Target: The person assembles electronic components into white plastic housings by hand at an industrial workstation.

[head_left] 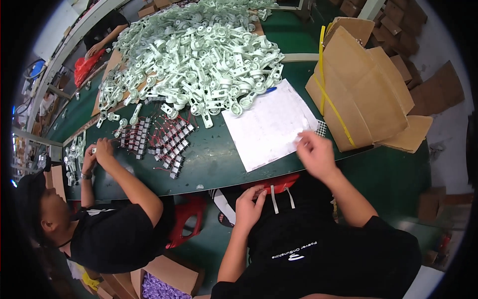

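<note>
My right hand [318, 155] is over the right edge of a large white paper sheet [271, 127]. Its fingers are curled and slightly blurred; anything between the fingertips is too small to make out. Beside it lies a small sheet with a grid of dots [321, 128], partly under the cardboard box. My left hand [250, 207] is low at my lap, just off the table edge, with fingers curled together next to a red item [281, 182] and white drawstrings [275, 200]. What it holds, if anything, is hidden. A blue pen [270, 90] rests at the paper's far edge.
A big heap of pale green plastic parts [199, 65] covers the table's far side. Small wired components [172, 142] lie in rows left of the paper. A co-worker [109, 224] sits at left, handling a part. An open cardboard box [368, 94] with yellow strap stands right.
</note>
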{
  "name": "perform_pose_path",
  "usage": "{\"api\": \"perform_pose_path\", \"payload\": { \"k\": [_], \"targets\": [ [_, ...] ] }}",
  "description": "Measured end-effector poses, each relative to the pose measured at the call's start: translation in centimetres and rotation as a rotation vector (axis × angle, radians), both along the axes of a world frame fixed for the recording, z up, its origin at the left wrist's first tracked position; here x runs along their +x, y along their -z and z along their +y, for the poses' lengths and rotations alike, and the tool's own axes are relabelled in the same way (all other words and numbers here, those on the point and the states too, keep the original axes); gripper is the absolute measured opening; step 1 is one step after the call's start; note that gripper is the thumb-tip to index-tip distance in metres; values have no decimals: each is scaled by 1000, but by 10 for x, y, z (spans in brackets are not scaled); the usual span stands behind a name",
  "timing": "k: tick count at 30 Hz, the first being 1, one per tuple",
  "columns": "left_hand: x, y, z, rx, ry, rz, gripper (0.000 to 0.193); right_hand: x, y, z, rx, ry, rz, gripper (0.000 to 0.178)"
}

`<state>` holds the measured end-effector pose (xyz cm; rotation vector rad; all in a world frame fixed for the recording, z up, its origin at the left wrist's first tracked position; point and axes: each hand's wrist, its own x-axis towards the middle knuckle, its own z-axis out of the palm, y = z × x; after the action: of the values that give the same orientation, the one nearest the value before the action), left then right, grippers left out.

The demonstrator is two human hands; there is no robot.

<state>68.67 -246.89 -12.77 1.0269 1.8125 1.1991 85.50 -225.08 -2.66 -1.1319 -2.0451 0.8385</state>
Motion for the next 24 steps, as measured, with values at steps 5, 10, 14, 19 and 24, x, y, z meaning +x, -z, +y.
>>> {"api": "perform_pose_path", "payload": {
  "k": [5, 10, 14, 19, 24],
  "targets": [
    [-7, -36, -3, 48, -214, -164, 29, 42, 23, 42, -226, 283, -16, 40],
    [-26, -51, 2, 6, -336, -444, 47, 55, 5, 27, -720, 291, 47, 65],
    [-27, -58, 23, -20, -338, -476, 51, 59, -3, 32, -836, 248, 119, 56],
    [-26, -67, 46, -48, -322, -531, 51, 53, -6, 37, -930, 187, 170, 41],
    [-29, -72, 51, -17, -372, -767, 50, 56, -6, 43, -942, 161, 156, 39]
  ]
}}
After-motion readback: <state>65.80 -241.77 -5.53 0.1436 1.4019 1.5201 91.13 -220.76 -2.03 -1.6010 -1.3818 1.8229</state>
